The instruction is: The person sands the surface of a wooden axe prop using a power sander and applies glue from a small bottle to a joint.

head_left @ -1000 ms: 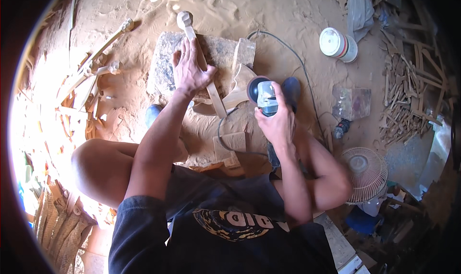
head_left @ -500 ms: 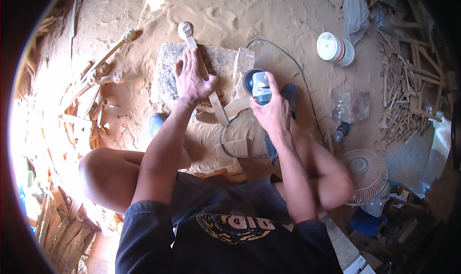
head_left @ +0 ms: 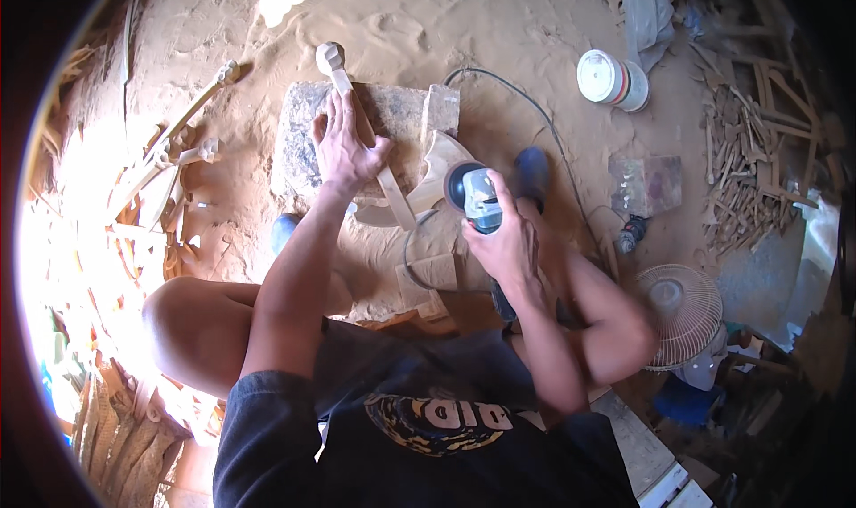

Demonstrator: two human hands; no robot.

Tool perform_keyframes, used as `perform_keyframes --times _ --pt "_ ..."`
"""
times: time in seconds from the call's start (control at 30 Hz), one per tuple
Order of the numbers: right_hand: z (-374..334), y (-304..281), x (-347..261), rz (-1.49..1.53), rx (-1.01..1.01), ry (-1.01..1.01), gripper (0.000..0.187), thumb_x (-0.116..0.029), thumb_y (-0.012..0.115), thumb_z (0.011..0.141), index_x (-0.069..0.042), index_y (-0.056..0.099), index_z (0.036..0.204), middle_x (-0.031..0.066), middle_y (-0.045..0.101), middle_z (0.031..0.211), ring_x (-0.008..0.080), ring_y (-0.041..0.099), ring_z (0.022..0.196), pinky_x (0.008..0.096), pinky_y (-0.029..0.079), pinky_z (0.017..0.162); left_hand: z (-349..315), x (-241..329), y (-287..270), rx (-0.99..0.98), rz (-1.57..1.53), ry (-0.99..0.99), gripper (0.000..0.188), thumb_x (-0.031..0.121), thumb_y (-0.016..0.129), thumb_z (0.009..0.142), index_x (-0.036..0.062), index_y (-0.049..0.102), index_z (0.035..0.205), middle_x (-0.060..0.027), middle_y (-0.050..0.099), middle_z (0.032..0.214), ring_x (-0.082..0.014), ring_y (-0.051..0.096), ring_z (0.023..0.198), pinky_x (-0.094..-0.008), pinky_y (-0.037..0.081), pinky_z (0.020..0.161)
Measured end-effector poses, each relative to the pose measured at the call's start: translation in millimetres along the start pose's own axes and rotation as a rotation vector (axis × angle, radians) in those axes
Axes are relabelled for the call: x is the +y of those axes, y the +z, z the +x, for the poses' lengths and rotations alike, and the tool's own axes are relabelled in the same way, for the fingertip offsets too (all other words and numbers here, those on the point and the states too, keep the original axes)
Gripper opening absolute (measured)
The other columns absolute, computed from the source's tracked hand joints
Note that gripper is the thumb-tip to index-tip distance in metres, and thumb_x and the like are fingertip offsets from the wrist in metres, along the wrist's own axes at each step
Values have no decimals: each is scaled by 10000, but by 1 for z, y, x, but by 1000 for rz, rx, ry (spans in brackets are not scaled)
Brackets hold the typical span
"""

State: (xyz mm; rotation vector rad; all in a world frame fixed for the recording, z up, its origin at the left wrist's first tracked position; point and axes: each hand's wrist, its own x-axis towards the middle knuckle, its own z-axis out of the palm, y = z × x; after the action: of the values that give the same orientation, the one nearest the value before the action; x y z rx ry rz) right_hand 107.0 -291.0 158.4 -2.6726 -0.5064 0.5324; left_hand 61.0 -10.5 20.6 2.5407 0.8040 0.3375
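My left hand [head_left: 345, 154] lies over a pale wooden bar with a faceted knob at its far end [head_left: 330, 58], fingers stretched along it and thumb on its right side. It pins the bar slantwise on a rough, worn block [head_left: 298, 125]. Under the bar's near end and to its right, a curved wooden piece [head_left: 437, 171] leans by the block. In my right hand [head_left: 512, 245] is an angle grinder [head_left: 484, 196], its round disc facing left toward the curved piece. Whether the disc touches that piece, I cannot tell.
A dark cord [head_left: 548, 116] loops over the sandy ground. Knobbed wooden bars [head_left: 183, 120] lie at left, wood offcuts [head_left: 736, 169] in a heap at right. A white tub [head_left: 601, 78], a small block [head_left: 646, 184] and a fan [head_left: 679, 312] stand on the right.
My right hand has brought the grinder nearer to me and tilted it, showing more of the curved piece. My left hand keeps its hold on the bar. The view has shifted slightly.
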Motion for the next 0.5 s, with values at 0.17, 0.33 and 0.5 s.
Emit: perform_keyframes --times 0.17,0.33,0.5 --pt "-9 -14 46 121 96 -50 850 -250 859 824 -238 495 1592 211 771 1216 451 766 1024 540 613 879 -2 2 -2 16 4 10 1101 459 691 783 -69 314 1673 -343 348 1715 -401 283 1648 -542 171 1322" --pt "3 -7 32 171 93 -84 859 -185 877 818 -181 501 1591 249 748 1290 417 758 1140 471 609 969 2 7 -1 4 -38 16 1140 455 707 758 -70 281 1677 -322 334 1724 -397 279 1641 -581 180 1311" --pt "48 0 -27 112 -3 -91 914 -213 842 829 -242 424 1641 235 744 1321 479 742 1115 546 607 962 3 7 0 0 -37 28 1165 472 725 757 -47 262 1692 -321 324 1733 -406 269 1649 -578 171 1314"
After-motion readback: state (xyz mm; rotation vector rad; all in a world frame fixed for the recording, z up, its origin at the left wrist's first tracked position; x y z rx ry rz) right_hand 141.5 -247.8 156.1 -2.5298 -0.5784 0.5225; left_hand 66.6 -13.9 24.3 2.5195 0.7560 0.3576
